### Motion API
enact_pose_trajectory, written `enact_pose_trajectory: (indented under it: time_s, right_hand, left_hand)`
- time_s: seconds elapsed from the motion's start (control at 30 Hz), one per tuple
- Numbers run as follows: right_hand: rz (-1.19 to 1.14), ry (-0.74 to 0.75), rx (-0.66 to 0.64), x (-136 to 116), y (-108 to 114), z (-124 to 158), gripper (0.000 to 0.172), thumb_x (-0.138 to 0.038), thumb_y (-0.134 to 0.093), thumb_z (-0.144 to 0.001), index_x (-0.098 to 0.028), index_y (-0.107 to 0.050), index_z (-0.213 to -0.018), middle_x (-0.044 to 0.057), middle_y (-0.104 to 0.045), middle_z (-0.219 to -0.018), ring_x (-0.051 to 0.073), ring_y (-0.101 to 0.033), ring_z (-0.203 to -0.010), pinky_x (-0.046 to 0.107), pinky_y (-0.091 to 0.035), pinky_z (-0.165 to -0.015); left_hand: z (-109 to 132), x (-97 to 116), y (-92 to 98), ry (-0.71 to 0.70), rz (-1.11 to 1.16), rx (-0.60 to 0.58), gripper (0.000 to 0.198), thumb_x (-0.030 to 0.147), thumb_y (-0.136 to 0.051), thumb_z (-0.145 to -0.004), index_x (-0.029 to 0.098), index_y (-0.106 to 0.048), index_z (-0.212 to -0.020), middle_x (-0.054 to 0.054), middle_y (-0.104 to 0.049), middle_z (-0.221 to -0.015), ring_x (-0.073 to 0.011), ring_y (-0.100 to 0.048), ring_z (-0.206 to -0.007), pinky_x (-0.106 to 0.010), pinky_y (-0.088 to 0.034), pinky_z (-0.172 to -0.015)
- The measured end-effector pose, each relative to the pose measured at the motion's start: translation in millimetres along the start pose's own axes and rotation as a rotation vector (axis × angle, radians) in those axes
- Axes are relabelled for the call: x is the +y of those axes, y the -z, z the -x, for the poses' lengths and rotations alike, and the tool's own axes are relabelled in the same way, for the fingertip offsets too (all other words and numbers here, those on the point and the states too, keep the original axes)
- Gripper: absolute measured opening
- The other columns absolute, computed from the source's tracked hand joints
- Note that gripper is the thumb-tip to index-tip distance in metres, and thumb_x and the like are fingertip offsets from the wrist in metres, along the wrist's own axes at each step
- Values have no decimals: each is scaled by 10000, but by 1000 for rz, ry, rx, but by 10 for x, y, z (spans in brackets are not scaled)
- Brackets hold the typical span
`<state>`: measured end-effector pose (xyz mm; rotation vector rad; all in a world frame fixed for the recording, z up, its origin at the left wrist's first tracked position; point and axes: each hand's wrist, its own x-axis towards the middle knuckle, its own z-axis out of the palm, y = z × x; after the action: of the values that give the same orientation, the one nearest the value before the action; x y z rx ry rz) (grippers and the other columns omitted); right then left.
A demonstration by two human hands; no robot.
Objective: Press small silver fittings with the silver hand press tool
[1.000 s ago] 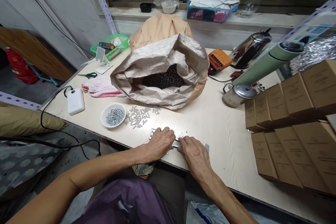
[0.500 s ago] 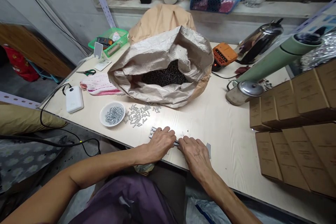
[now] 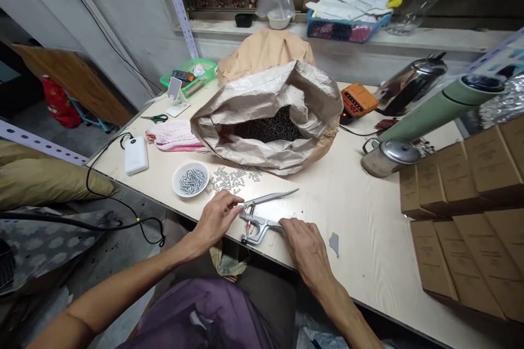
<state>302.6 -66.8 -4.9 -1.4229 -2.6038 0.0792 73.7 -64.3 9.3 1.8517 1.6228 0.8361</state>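
While the right hand [image 3: 307, 240] grips the lower handle of the spring-loaded metal pliers [image 3: 266, 223], the left hand [image 3: 215, 215] sits apart from it at the tool's head, thumb and fingers bent; whether they pinch anything I cannot tell. The pliers' handles stand spread near the front edge of the table [image 3: 376, 251]. Beyond the left hand, small silvery screws [image 3: 229, 178] lie scattered beside a white bowl [image 3: 176, 181] holding more, before an open woven sack [image 3: 245, 92].
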Motion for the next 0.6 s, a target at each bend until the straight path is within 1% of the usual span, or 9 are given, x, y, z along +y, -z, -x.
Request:
enact_pose_trajectory:
  time_s: [0.13,0.17,0.23,0.3,0.37,0.43,0.5,0.53,0.6]
  right_hand:
    - [-7,-51,121,-31,16,-126,278,-87,-287,-889,-194,-543,-873,7,-532,-700,123,-470,-630,257,-311,-653]
    - [-18,-71,150,-30,10,-154,269,-106,-286,-894,-192,-541,-890,9,-534,-705,125,-467,-621,257,-316,-647]
    - [-45,-115,203,-17,1,-196,247,-171,-292,-911,-186,-536,-947,23,-555,-744,131,-468,-616,259,-334,-643]
    - [-81,-160,243,13,10,-202,248,-229,-290,-922,-182,-524,-988,42,-578,-794,140,-485,-633,266,-356,-649]
    - [-141,-210,265,50,33,-160,245,-275,-291,-927,-187,-513,-981,54,-588,-820,150,-514,-666,274,-376,-653]
    - [-213,-266,262,87,54,-70,235,-317,-304,-924,-198,-503,-966,60,-593,-832,164,-546,-711,282,-395,-659]
    - [-273,-313,238,133,49,59,241,-363,-324,-914,-214,-501,-978,61,-599,-846,178,-570,-741,298,-415,-673]
    - [-299,-327,226,164,33,131,251,-387,-329,-908,-223,-503,-983,58,-601,-838,184,-579,-746,306,-424,-676]
    - [-332,-370,276,238,-27,274,290,-444,-313,-897,-235,-509,-942,54,-599,-786,192,-583,-696,316,-439,-639]
  left_hand:
    - [61,-99,41,129,30,64,209,305,-469,-884,173,-631,-874,-34,-599,-807,-135,-546,-705,-243,-458,-641]
    - [66,-118,43,133,26,74,212,301,-462,-886,172,-630,-877,-34,-599,-806,-136,-547,-708,-242,-455,-639]
    - [73,-142,34,89,-1,62,216,282,-445,-898,172,-631,-895,-39,-597,-823,-142,-554,-741,-247,-453,-662]
    - [83,-146,-4,-10,-64,-4,208,253,-438,-907,178,-631,-922,-42,-586,-842,-146,-555,-777,-251,-447,-687]
    - [95,-137,-74,-132,-165,-115,187,236,-452,-907,193,-631,-937,-41,-568,-845,-151,-539,-797,-247,-434,-676]
    - [103,-128,-169,-239,-287,-239,155,226,-473,-902,210,-627,-895,-32,-549,-818,-156,-509,-789,-239,-412,-635]
    - [103,-135,-267,-313,-403,-330,147,191,-480,-896,210,-605,-822,-28,-536,-796,-162,-480,-785,-242,-395,-610]
    - [100,-146,-310,-335,-452,-357,148,171,-482,-892,204,-589,-794,-28,-533,-795,-166,-471,-787,-246,-390,-603]
    - [82,-172,-371,-363,-522,-379,131,165,-491,-884,193,-561,-777,-34,-537,-817,-173,-464,-805,-259,-389,-598]
